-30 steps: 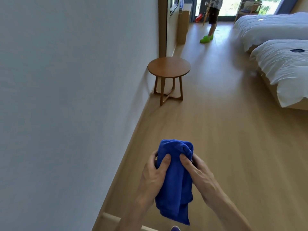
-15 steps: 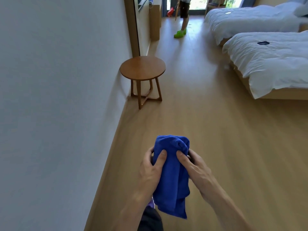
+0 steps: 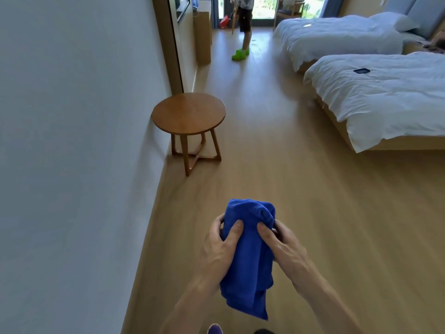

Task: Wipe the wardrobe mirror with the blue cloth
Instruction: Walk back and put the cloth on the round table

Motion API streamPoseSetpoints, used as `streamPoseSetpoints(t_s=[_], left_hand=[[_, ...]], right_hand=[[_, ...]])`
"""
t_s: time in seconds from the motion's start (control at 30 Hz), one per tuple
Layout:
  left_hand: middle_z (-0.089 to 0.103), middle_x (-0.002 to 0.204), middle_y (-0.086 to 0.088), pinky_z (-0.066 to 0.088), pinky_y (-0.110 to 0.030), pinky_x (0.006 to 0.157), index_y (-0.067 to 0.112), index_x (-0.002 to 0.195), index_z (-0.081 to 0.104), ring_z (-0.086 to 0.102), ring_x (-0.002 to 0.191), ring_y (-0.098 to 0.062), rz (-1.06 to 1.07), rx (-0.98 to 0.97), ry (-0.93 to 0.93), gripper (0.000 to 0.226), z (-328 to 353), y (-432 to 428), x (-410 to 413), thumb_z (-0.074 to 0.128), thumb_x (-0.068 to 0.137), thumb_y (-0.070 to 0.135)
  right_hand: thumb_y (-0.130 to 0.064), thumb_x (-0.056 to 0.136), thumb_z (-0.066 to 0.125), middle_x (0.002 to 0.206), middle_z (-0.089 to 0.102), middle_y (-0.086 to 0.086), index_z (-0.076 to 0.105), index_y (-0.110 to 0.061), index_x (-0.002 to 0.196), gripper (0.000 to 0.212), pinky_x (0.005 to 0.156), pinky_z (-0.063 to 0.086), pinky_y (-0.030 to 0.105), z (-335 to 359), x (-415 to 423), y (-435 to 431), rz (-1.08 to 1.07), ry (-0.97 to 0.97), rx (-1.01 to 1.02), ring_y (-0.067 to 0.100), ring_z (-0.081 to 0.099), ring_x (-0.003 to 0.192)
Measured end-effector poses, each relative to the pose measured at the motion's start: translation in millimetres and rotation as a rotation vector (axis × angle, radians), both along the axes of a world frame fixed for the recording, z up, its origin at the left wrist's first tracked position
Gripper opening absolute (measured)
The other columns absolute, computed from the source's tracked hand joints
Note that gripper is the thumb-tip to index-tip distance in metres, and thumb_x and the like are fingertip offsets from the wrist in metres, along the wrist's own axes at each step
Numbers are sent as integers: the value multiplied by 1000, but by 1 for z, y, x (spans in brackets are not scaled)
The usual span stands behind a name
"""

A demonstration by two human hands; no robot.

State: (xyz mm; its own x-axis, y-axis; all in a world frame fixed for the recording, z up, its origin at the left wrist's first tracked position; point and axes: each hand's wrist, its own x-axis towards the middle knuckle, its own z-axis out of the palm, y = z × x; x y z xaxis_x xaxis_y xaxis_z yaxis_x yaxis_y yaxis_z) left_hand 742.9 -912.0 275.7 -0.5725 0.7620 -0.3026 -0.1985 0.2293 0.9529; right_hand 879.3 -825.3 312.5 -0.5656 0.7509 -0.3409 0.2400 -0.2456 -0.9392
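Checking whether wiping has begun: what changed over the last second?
The round table now looks nearer and larger, so the wearer seems to have stepped forward along the wall. Nothing was taken or released: left hand and right hand still grip the bunched blue cloth, thumbs on top.

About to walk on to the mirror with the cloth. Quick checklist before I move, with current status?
1. Cloth secured: ok. Both the left hand and right hand grip the blue cloth.
2. Cloth ready to wipe: not ok. It is bunched, one end hanging below the hands.
3. Path along the wall: not ok. The round wooden side table stands against it ahead.
4. Room to pass: ok. Bare floor lies between table and near bed.
5. Bystander: ok. The person in green shoes stands far off.
6. Target in sight: cannot tell. No wardrobe mirror face plainly shows.
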Motion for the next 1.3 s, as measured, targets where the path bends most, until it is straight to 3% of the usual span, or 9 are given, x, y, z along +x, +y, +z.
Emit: streamPoseSetpoints(t_s=[0.17, 0.33, 0.5, 0.8, 1.0, 1.3], left_hand=[[72, 102, 25, 60, -27, 81, 43, 118, 59, 71, 93, 2, -5, -46, 27, 38, -5, 52, -28, 65, 87, 65], [69, 96, 33, 55, -12, 67, 45, 114, 57, 68, 88, 9, 19, -64, 44, 26, -9, 121, -47, 63, 92, 57], [72, 101, 26, 60, -24, 79, 45, 116, 58, 70, 92, 4, 72, -74, 23, 32, -9, 197, -58, 65, 89, 61], [70, 99, 31, 54, -10, 66, 48, 112, 57, 68, 91, 8, 113, -72, 26, 31, -1, 298, -81, 64, 87, 65], [71, 99, 29, 55, -12, 67, 52, 107, 59, 69, 90, 7, 138, -86, 16, 42, -12, 345, -120, 62, 74, 77], [71, 102, 23, 57, -18, 69, 49, 114, 56, 69, 90, 7, 84, -88, -12, 32, -16, 431, -225, 62, 88, 65]], right_hand=[[-54, 85, 61, 106, 76, 0, 66, -24, 116, 43, 90, 60, 40, -4, -25, 51, -6, 5, -7, 14, 72, 99], [-51, 87, 60, 106, 76, 1, 66, -23, 117, 42, 92, 59, 44, -11, -46, 121, 14, 2, -3, 16, 72, 100], [-54, 86, 60, 106, 75, 1, 66, -24, 116, 43, 92, 58, 45, -11, -62, 205, 59, -3, -7, 17, 72, 101], [-52, 90, 60, 107, 75, 2, 66, -24, 115, 38, 89, 60, 43, -6, -91, 317, 152, -25, 27, 17, 72, 99], [-44, 96, 60, 106, 75, 2, 67, -23, 113, 28, 87, 60, 42, -14, -132, 365, 157, -53, 4, 17, 72, 98], [-42, 97, 60, 109, 75, 1, 65, -26, 118, 26, 92, 58, 46, -16, -230, 441, 119, -77, 17, 18, 71, 102]])
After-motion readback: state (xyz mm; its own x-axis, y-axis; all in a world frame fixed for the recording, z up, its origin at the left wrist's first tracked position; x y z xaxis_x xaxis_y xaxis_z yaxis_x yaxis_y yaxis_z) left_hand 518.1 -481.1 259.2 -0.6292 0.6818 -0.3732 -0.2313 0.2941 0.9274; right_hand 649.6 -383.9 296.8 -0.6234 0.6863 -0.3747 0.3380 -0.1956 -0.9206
